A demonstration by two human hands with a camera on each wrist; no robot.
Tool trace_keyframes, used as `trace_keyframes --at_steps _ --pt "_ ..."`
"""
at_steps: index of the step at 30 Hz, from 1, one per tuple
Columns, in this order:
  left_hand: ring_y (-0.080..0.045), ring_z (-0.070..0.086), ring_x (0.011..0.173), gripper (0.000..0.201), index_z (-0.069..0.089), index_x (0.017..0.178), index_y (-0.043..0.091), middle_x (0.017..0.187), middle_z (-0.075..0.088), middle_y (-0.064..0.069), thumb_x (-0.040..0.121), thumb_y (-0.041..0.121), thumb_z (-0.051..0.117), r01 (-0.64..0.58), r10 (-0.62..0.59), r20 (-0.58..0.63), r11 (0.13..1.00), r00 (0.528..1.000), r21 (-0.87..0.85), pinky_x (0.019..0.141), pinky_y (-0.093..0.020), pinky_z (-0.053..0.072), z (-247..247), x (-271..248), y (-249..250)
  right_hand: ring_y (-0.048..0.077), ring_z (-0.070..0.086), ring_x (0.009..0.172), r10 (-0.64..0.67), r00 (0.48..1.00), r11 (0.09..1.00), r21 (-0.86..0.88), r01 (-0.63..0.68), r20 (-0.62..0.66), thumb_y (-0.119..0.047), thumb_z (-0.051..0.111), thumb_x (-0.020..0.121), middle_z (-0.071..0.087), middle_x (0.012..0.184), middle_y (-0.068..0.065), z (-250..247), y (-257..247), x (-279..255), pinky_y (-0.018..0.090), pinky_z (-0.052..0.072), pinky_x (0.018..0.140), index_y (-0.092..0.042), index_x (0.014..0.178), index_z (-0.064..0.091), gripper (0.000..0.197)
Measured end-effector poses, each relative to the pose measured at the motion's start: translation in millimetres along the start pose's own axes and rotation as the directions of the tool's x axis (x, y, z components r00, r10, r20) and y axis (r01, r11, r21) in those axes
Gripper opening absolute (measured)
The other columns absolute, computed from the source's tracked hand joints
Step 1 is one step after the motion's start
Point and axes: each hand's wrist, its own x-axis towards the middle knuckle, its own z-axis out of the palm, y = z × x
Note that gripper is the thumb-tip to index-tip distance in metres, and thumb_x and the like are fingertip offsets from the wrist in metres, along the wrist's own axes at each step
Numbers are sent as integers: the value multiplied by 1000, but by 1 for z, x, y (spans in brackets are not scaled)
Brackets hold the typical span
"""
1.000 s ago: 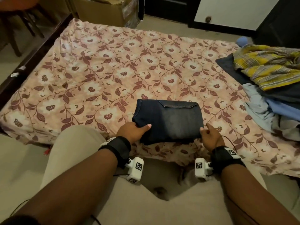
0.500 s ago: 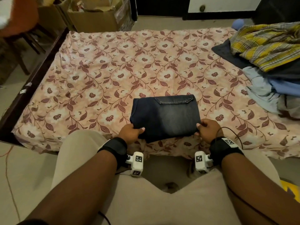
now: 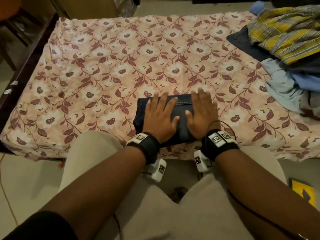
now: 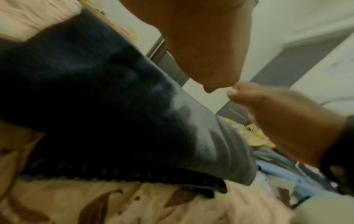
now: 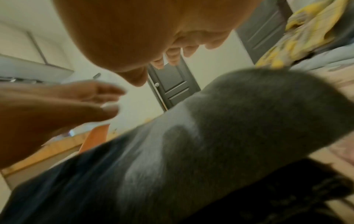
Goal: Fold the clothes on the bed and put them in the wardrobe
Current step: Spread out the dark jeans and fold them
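Denim: folded jeans [image 3: 180, 118] at bed's [image 3: 107, 70] near edge. Head view: left hand [image 3: 160, 118], right hand [image 3: 201, 115] flat on them, fingers spread straight. Wrist views, blurred: palms apparently just above the cloth.

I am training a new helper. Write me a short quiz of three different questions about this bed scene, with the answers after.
1. True or false: both hands are over the folded jeans with straight fingers.
2. Where is the pile of unfolded clothes? A) on the floor, B) on the far right side of the bed, C) on the person's lap.
3. Fill in: the folded jeans lie near the ____ edge of the bed, just in front of the person.

Key
1. True. The left hand and the right hand are spread above the jeans, gripping nothing.
2. B
3. near (front)
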Motion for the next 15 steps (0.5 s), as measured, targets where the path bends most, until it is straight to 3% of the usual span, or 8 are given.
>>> trace_keyframes --at_steps 3,6,10,15 --pt "-34 -2 160 63 23 163 34 174 11 -4 104 51 34 33 -55 144 988 988 154 126 -62 1 36 17 -8 29 -11 156 -18 983 980 -191 54 183 -39 35 100 -10 170 4 35 -12 9 61 -2 123 -20 163 1 73" --pt "-35 -5 160 72 13 164 43 175 4 1 99 61 36 96 -120 169 985 978 140 125 -63 -3 64 7 -23 24 -10 156 34 981 981 -196 5 192 -56 38 93 -10 170 -4 58 8 7 67 -4 119 -34 162 1 81" --pt "-37 -12 159 85 11 163 48 175 -6 3 89 72 45 226 -230 147 973 962 40 125 -62 -4 84 5 -33 20 -13 156 90 974 991 -120 -66 207 -75 36 87 -17 168 -16 79 35 14 72 3 115 -51 157 -6 85" --pt "-31 -16 159 106 12 164 45 173 -20 2 77 80 61 373 -352 122 889 928 -266 127 -56 6 100 0 -53 21 -15 156 42 966 997 -76 -23 255 -82 37 85 -17 168 -14 90 47 20 70 11 117 -49 158 -4 90"
